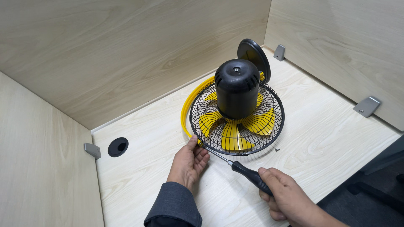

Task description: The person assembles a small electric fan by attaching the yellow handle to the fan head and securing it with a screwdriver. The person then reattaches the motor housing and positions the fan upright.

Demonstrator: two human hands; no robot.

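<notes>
Fan (236, 113), small, black wire-caged with yellow blades, lies face-down at the centre of the frame on the pale wooden desk (320, 138), motor housing up. Left hand (188, 163) presses the cage rim, steadying it, fingers spread. Right hand (286, 195) is wrapped around a black-handled screwdriver (235, 164), tip at the rim. A loose screw (277, 149) lies just beside the cage.

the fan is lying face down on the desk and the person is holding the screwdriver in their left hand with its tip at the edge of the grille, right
Not quite. The head view shows the screwdriver in the right hand, not the left. The left hand rests on the desk touching the rim of the grille. The rest holds: the fan lies face down and the tip meets the grille's edge.
</notes>
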